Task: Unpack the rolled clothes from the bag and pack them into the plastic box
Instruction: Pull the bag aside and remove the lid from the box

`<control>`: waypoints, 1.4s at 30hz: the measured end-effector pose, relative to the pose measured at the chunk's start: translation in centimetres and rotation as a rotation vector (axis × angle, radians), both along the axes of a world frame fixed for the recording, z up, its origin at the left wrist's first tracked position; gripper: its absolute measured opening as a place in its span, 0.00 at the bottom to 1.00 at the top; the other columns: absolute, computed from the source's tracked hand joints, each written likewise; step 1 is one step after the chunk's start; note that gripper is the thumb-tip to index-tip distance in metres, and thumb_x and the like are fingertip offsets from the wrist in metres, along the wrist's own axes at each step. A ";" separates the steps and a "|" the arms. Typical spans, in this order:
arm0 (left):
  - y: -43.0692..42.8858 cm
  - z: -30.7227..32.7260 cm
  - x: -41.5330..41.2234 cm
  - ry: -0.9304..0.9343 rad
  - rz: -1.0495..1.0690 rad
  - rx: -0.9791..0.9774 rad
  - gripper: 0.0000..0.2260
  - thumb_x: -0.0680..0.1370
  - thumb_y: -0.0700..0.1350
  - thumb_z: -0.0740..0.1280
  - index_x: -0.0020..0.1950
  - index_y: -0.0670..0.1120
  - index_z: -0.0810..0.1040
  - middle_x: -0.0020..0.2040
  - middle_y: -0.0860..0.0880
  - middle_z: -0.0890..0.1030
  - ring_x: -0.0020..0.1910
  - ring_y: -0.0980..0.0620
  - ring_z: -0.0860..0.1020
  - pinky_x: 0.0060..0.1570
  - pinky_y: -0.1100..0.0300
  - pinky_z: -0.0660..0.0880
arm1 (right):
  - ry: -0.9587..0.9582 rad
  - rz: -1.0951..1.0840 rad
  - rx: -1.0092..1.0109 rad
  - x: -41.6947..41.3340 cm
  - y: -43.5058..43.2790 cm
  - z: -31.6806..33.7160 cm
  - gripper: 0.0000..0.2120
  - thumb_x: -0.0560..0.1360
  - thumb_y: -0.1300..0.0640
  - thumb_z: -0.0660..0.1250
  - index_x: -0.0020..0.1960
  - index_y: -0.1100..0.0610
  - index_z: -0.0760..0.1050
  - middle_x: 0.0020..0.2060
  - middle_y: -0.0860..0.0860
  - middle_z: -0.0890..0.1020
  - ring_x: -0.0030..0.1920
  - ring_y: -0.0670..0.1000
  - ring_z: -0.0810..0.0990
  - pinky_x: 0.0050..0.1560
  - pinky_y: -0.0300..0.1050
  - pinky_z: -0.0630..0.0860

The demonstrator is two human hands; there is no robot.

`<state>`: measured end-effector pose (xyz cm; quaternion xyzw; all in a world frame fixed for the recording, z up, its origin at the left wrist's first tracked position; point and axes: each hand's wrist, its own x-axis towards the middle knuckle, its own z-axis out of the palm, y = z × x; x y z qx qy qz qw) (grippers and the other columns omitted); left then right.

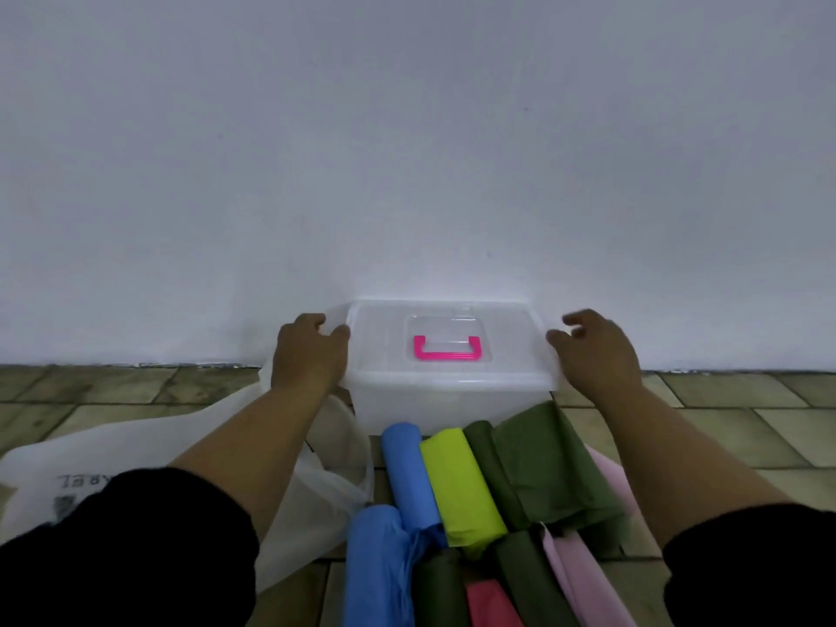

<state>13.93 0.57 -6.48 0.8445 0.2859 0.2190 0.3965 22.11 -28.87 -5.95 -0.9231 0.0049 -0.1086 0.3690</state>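
Down on the tiled floor (746, 423), right up against the white wall (407, 151), sits the clear plastic box (452, 400) with its lid (497, 350) on and the pink handle (447, 348) lying flat in the recess on top. The person has both arms stretched out to it, black sleeves (126, 549) pushed up past the elbows. The left hand (310, 355) is at the box's 9 o'clock side, fingers curled over the edge of the lid and thumb pressed on the corner, so it's got hold of the lid. The right hand (595, 355) is at 3 o'clock, fingers loose and spread (a bit blurry tbh), only the thumb against the lid's rim, not really gripping anything. The rolled clothes are out on the floor at the box's 6 o'clock, all bunched side by side: a blue roll (407, 472) touching the box front, a lime roll (461, 486) right beside it, and an olive green piece (547, 468) that looks half unrolled. Closer to the person there's a second blue roll (375, 567), a dark green roll (439, 590), a red one (488, 604) and a pink one (583, 576). The white see-through bag (181, 445) lies slumped at about 8 o'clock from the box, partly under the left forearm, with some print on it I can't read.
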 end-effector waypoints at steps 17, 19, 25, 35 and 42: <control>-0.6 -3.2 -2.4 0.019 -0.348 -0.030 0.58 0.66 0.57 0.76 0.74 0.57 0.30 0.76 0.47 0.61 0.69 0.45 0.67 0.64 0.54 0.65 | -0.266 0.477 -0.535 -3.9 1.6 3.4 0.12 0.73 0.55 0.68 0.56 0.50 0.79 0.51 0.49 0.78 0.54 0.53 0.75 0.50 0.46 0.72; -0.7 -3.1 -2.3 0.031 -0.365 -0.015 0.56 0.67 0.56 0.76 0.75 0.55 0.32 0.77 0.48 0.58 0.72 0.46 0.64 0.66 0.55 0.63 | -0.338 0.435 -0.475 -4.3 1.1 5.1 0.11 0.73 0.55 0.68 0.55 0.51 0.79 0.49 0.49 0.78 0.51 0.52 0.75 0.47 0.44 0.71; -0.8 -2.9 -2.1 0.181 -0.399 0.142 0.47 0.71 0.61 0.69 0.78 0.45 0.46 0.78 0.44 0.53 0.76 0.46 0.54 0.73 0.51 0.54 | -0.426 0.136 -0.311 -8.4 -5.7 4.8 0.08 0.70 0.55 0.72 0.49 0.50 0.79 0.38 0.43 0.74 0.38 0.45 0.73 0.35 0.38 0.66; -1.1 -2.8 -2.2 0.211 -0.389 0.169 0.45 0.72 0.62 0.68 0.78 0.48 0.45 0.78 0.45 0.53 0.76 0.47 0.53 0.73 0.51 0.54 | -0.015 -0.256 -0.365 -10.3 -9.8 -5.0 0.12 0.73 0.61 0.68 0.56 0.57 0.77 0.45 0.53 0.77 0.40 0.51 0.71 0.40 0.44 0.72; -0.4 -2.8 -2.2 0.199 -0.386 0.192 0.43 0.71 0.61 0.69 0.78 0.48 0.51 0.77 0.46 0.57 0.74 0.46 0.58 0.71 0.49 0.58 | 0.077 -0.304 -0.410 -11.1 -9.7 -5.9 0.14 0.73 0.58 0.67 0.58 0.54 0.74 0.43 0.50 0.73 0.43 0.52 0.74 0.43 0.51 0.79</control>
